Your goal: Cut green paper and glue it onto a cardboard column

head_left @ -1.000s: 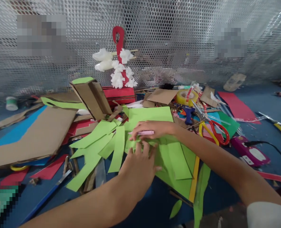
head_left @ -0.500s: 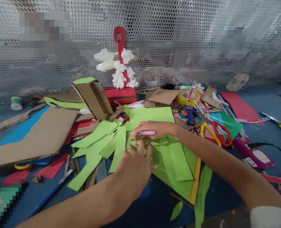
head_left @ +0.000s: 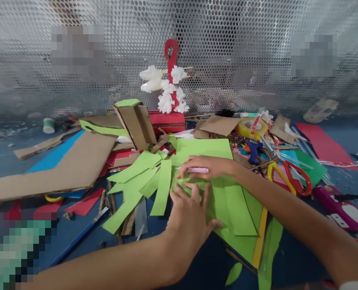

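My right hand (head_left: 203,166) is closed around a slim pink pen (head_left: 198,170), held low over a sheet of green paper (head_left: 201,148). Just nearer to me, my left hand (head_left: 189,209) lies on the green paper with its fingers spread, the thumb out to the right. Cut green strips (head_left: 162,187) fan out to the left of my hands. More green pieces (head_left: 241,209) lie to the right, under my right forearm. The pen's tip is small and hard to make out.
Scissors with yellow and red handles (head_left: 298,177) lie on the right, near a purple glue gun-like device (head_left: 342,209) with a cord. Cardboard (head_left: 73,161) covers the left side. Behind stand a red hook with white flowers (head_left: 171,80) and yellow tape (head_left: 248,128).
The whole view has shifted, so things appear farther right. My left hand has turned slightly, its thumb now farther out. The pen stays in my right hand.
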`<state>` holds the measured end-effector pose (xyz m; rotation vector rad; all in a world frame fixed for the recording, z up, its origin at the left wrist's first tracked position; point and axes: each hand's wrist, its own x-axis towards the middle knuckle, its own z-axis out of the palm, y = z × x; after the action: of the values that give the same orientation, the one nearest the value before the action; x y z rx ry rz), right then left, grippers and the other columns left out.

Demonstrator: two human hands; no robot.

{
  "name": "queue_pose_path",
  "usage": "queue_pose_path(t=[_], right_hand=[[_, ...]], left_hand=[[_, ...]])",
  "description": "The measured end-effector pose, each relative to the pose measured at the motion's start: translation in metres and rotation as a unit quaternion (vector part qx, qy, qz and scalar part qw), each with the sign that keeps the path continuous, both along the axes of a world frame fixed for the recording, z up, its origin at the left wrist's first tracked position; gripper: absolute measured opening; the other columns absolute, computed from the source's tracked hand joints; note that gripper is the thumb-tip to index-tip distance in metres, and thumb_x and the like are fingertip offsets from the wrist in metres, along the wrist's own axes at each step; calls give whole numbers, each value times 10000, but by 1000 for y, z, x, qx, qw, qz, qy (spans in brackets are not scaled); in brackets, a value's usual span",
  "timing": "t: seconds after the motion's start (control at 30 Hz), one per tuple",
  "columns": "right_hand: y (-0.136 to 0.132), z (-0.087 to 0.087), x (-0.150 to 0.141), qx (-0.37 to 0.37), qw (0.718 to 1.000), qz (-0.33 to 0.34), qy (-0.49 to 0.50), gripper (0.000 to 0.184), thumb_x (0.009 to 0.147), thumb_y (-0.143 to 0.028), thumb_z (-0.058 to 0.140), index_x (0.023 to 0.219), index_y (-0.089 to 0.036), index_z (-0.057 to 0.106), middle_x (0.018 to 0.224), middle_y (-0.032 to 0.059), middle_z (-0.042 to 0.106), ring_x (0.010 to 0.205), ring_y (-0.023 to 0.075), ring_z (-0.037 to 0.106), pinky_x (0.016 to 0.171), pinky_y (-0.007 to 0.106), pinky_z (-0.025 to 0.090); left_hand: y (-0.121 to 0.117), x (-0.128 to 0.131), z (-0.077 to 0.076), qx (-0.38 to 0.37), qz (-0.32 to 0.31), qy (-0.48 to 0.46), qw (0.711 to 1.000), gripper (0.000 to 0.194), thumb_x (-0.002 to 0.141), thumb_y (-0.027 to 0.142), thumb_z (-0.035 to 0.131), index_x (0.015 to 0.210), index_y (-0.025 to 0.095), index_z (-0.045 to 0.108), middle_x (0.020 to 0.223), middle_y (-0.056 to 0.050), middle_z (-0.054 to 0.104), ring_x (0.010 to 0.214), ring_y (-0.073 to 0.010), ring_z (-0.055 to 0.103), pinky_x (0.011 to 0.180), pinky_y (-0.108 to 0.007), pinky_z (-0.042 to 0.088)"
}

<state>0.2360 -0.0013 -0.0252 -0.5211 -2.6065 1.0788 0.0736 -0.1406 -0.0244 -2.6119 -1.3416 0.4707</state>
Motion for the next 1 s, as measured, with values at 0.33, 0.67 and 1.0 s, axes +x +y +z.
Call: queue_pose_path(t=[0.33,0.67,1.0], right_hand=[[0,2,-1,-7,1000,-9,11,254,957,-110,643,1185,-208,700,1264,88,755,1173,221,632,1031,376,472],[-16,9,-23,-134,969,-192,75,307,1066,-421,571,1197,-194,731,1188,102,776,1042,198,725,867,312,533],[-23,7,-33,-55,968,-241,33,210,967,-315,665,1084,-189,787,989,42,800,787,162,677,712,273,481]], left_hand=[[6,-2,7,-12,-7,-11,1000,905,941,736,559,1684,268,341,1591,-294,478,1248,-549,633,888,-602,575],[7,-3,1,-10,-3,-46,999,930,926,768,550,1674,245,368,1507,-306,552,1238,-547,639,951,-656,522],[8,-4,-3,-15,9,-84,996,929,887,804,578,1636,269,449,1521,-292,548,1277,-535,609,986,-683,489]])
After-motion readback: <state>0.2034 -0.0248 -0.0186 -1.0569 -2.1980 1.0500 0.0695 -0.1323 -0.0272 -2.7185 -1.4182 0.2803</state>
